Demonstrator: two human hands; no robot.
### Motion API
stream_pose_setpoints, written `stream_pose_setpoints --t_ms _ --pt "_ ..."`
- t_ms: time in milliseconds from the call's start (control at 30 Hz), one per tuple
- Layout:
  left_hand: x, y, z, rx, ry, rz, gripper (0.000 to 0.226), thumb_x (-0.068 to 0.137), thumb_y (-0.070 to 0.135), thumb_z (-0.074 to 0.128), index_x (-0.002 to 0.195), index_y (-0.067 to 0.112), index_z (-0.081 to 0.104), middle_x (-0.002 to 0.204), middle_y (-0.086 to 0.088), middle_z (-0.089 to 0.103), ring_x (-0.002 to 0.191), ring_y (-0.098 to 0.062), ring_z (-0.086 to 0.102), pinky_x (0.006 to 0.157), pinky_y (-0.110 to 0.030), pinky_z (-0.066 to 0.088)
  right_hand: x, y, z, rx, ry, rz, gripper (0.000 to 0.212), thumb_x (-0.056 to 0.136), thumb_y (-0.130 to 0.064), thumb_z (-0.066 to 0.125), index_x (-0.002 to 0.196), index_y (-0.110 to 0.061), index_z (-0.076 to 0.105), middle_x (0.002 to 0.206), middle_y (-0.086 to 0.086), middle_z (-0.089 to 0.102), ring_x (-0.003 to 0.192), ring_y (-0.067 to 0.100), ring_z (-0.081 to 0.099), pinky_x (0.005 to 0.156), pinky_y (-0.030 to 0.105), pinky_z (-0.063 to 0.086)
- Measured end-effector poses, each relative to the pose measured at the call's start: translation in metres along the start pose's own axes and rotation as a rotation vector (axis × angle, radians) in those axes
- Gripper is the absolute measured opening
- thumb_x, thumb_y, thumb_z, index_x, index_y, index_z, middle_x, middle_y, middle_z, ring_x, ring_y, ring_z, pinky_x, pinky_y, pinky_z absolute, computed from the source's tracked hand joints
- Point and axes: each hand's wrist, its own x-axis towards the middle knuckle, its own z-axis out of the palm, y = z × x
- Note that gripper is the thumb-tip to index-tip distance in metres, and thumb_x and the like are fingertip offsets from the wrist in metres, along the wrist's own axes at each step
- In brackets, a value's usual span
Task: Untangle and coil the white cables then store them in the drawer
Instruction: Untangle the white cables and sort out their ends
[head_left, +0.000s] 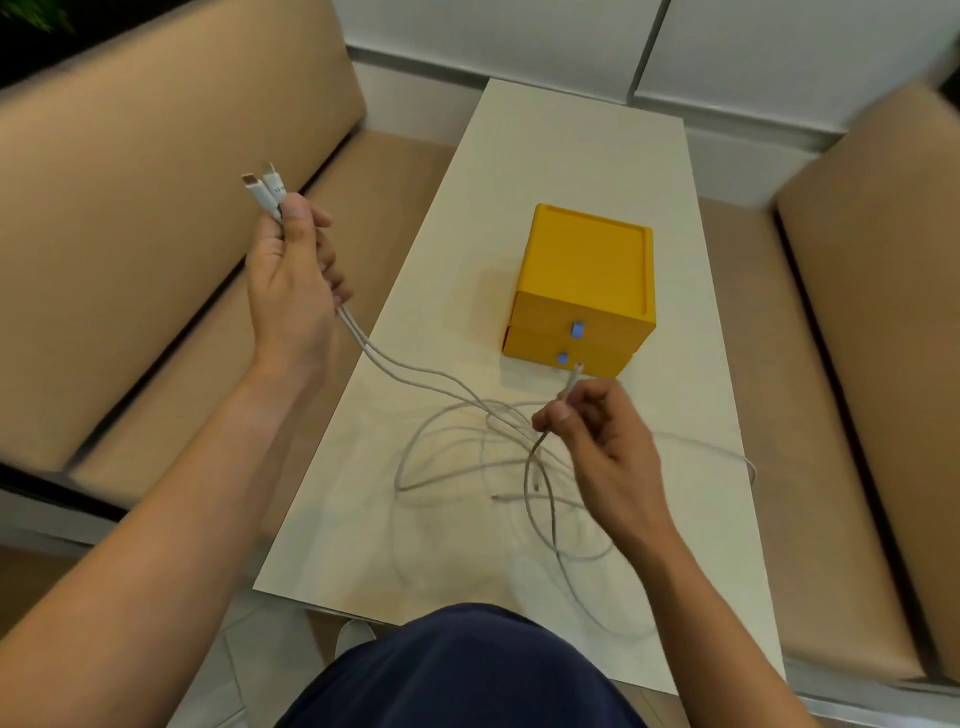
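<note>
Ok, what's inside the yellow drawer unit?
Nothing can be seen inside: both drawers of the yellow drawer unit are shut, hiding any contents. The white cables lie outside, tangled on the table in front of it.

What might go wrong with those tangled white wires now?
Pulling may tighten the knot: the left hand grips two plug ends and the right hand pinches a third, while the white cables cross in loops on the table. One loop reaches the table's right edge and might slide off.

Soft even indoor light — faint shadows, edges warped, corners blurred.
</note>
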Motion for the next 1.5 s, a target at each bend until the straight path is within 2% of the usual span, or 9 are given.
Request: stream_pose_setpoints --t_ms 100,200,433,700,900,1100,1300,1367,1500 --pt "0.001 0.001 0.003 -0.001 -0.007 0.014 0.034 0.11 0.043 0.038 0.084 0.023 0.049 0.062 0.011 0.028 0.055 -0.011 0.02 0.05 -0.025 0.024 -0.006 -0.031 -0.015 0.183 0.004 -0.123 0.003 0.104 -0.009 0.055 0.107 -0.012 0.055 0.094 0.011 0.075 0.094 0.026 0.073 0.085 0.038 0.061" --pt "0.0 0.004 0.006 -0.005 -0.023 0.015 0.034 0.109 0.043 0.039 0.084 0.023 0.049 0.062 0.01 0.027 0.055 -0.011 0.02 0.05 -0.025 0.024 -0.007 -0.049 -0.021 0.046 0.008 -0.309 0.006 0.103 -0.017 0.059 0.107 -0.021 0.056 0.097 0.003 0.075 0.098 0.025 0.074 0.086 0.044 0.061" --pt "-0.016 0.003 0.014 0.021 -0.162 -0.009 0.032 0.111 0.039 0.041 0.085 0.023 0.053 0.064 0.005 0.026 0.056 -0.013 0.019 0.051 -0.027 0.021 0.012 -0.081 -0.009 -0.13 -0.033 -0.519 0.012 0.099 -0.013 0.069 0.106 -0.017 0.061 0.097 -0.001 0.075 0.095 0.011 0.075 0.083 0.033 0.061" --pt "-0.032 0.003 0.019 -0.006 -0.296 -0.038 0.031 0.111 0.034 0.041 0.101 0.014 0.063 0.064 0.003 0.023 0.057 -0.014 0.018 0.051 -0.027 0.019 0.022 -0.129 0.008 0.189 0.093 -0.683 0.016 0.101 -0.001 0.06 0.104 -0.016 0.055 0.092 0.016 0.072 0.083 0.027 0.074 0.077 0.046 0.061" --pt "-0.035 0.005 0.021 -0.035 -0.358 -0.074 0.032 0.103 0.04 0.046 0.086 0.015 0.055 0.06 0.006 0.027 0.055 -0.012 0.018 0.052 -0.028 0.018 0.028 -0.127 0.019 0.134 0.043 -0.569 0.02 0.099 -0.006 0.066 0.102 -0.025 0.062 0.089 0.004 0.071 0.072 0.02 0.074 0.069 0.035 0.061" --pt "-0.04 0.006 0.022 -0.066 -0.426 -0.102 0.034 0.11 0.035 0.04 0.1 0.013 0.065 0.066 0.0 0.027 0.059 -0.013 0.023 0.059 -0.034 0.019 0.041 -0.094 0.034 0.014 -0.006 -0.348 0.008 0.091 -0.017 0.079 0.097 -0.019 0.075 0.084 -0.009 0.075 0.071 0.015 0.076 0.068 0.047 0.061" --pt "-0.055 -0.001 0.028 0.016 -0.513 -0.119 0.029 0.097 0.042 0.062 0.102 0.016 0.073 0.078 -0.008 0.057 0.072 -0.02 0.051 0.067 -0.031 0.045 0.04 -0.083 0.054 0.018 -0.01 -0.373 0.008 0.093 -0.012 0.076 0.1 -0.015 0.074 0.086 -0.01 0.074 0.071 0.014 0.074 0.066 0.042 0.062" --pt "-0.058 -0.002 0.031 0.046 -0.449 -0.107 0.028 0.101 0.04 0.063 0.091 0.016 0.072 0.07 -0.003 0.057 0.069 -0.017 0.057 0.067 -0.033 0.053 0.041 -0.082 0.059 0.016 -0.045 -0.31 0.017 0.093 -0.013 0.075 0.102 -0.02 0.062 0.087 -0.006 0.072 0.068 0.016 0.072 0.066 0.042 0.062" --pt "-0.052 0.005 0.036 0.037 -0.205 -0.071 0.039 0.105 0.044 0.051 0.076 0.018 0.054 0.057 0.005 0.034 0.049 -0.008 0.031 0.048 -0.022 0.032 0.045 -0.063 0.053 -0.092 -0.398 -0.051 0.027 0.089 -0.024 0.078 0.098 -0.022 0.053 0.074 -0.001 0.069 0.065 0.016 0.064 0.07 0.046 0.058"
